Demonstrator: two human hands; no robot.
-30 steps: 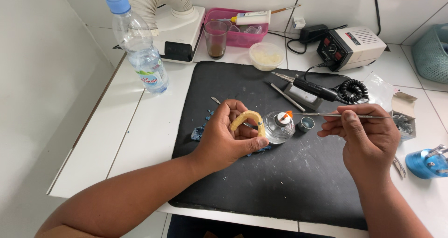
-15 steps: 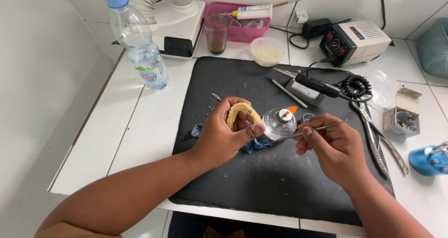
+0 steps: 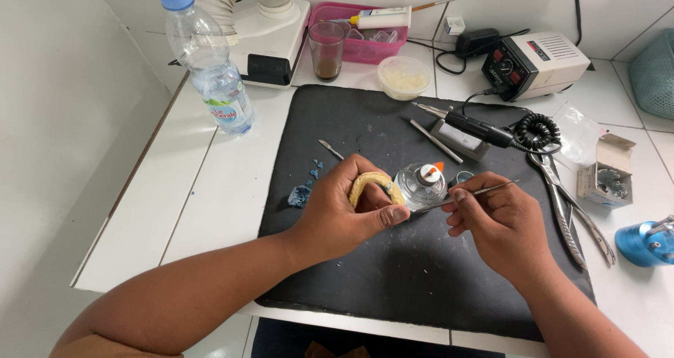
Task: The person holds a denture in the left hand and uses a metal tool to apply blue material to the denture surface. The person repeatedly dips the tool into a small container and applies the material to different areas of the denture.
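My left hand (image 3: 344, 214) grips a yellowish, horseshoe-shaped dental cast (image 3: 368, 184) with blue wax on it, held over a black mat (image 3: 393, 274). My right hand (image 3: 495, 224) pinches a thin metal instrument (image 3: 463, 195) like a pen, its tip pointing left toward the cast. A small glass spirit lamp (image 3: 420, 184) with a lit orange flame stands on the mat just behind both hands.
Blue wax bits (image 3: 302, 193) lie left of my hand. A corded handpiece (image 3: 474, 128) on a rest, pliers (image 3: 569, 207), a control box (image 3: 533, 63), a water bottle (image 3: 210, 60), a brown cup (image 3: 327, 49), a small bowl (image 3: 404, 77), a pink tray (image 3: 361, 42) and a blue can (image 3: 642, 242) surround the mat.
My right hand has moved left and down, bringing the instrument from beside the lamp's flame toward the cast. My left hand stays in place with the cast.
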